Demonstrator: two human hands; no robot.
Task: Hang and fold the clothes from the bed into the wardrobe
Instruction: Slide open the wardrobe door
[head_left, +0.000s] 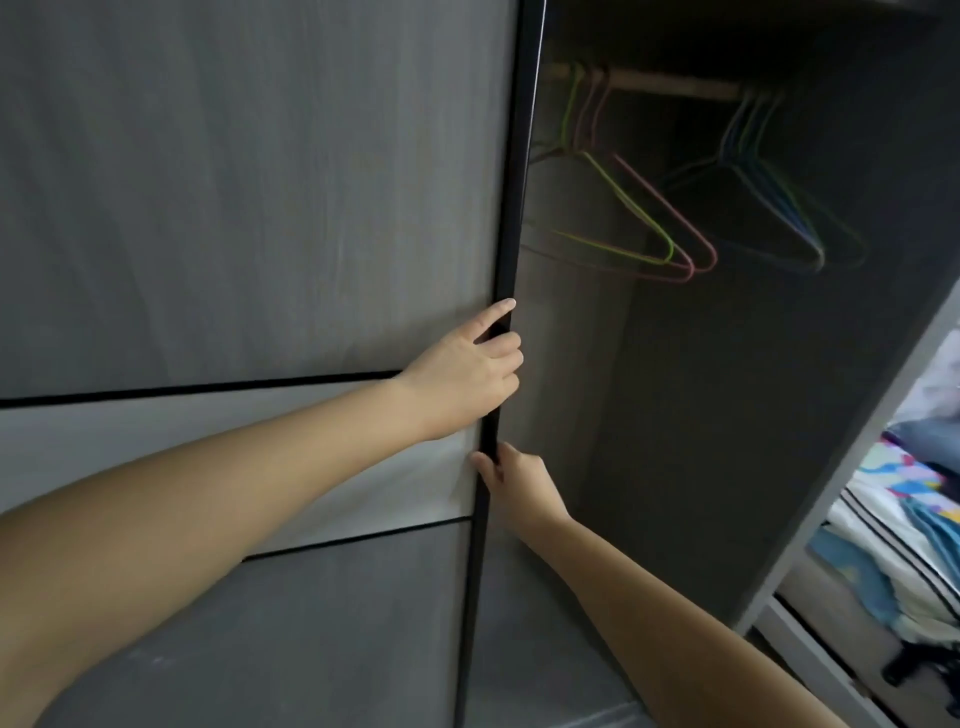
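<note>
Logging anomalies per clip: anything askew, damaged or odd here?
Nothing stands out. Both hands, left hand and right hand, hold the sliding door's black edge; empty hangers hang on the rail.

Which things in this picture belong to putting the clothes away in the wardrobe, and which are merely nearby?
Belonging to the job:
wardrobe door, gripped by left hand and right hand
hanging rail
empty hangers
clothes on the bed

Merely nearby:
dark object on the floor, too unclear to name

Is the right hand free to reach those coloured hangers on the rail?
Probably yes. The door is slid aside, leaving the hangers unobstructed, but the right hand would first have to release the door's black edge.
</note>
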